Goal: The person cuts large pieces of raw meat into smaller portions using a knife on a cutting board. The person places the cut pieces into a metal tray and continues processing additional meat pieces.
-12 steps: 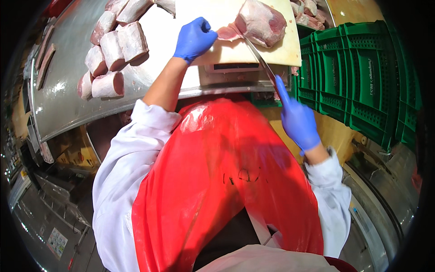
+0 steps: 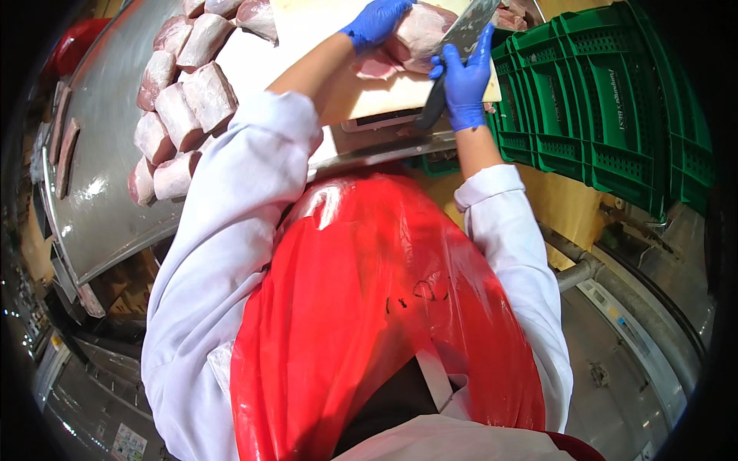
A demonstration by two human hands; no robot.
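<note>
My left hand point(image 2: 378, 23), in a blue glove, rests on the upper left of a large pale pink chunk of meat point(image 2: 419, 37), its fingertips near the picture's top edge. A thin flap of meat point(image 2: 377, 64) sticks out from the chunk's lower left onto the white cutting board point(image 2: 330, 100). My right hand point(image 2: 467, 86), also gloved, is closed on a knife point(image 2: 469, 29) at the board's right side. The knife's black handle points down toward me. Its smeared blade slants up across the chunk's right side, with the tip at the picture's top.
Several cut meat pieces point(image 2: 178, 115) lie on the left of the metal table point(image 2: 115, 192). Green plastic crates point(image 2: 592, 107) stand to the right. More meat point(image 2: 511, 17) sits beyond the board's right corner. Two narrow strips point(image 2: 65, 157) lie at the table's far left.
My left hand has moved up and right from the flap onto the chunk. My right hand has risen to the board, and the knife's blade now points up across the chunk's right side.
</note>
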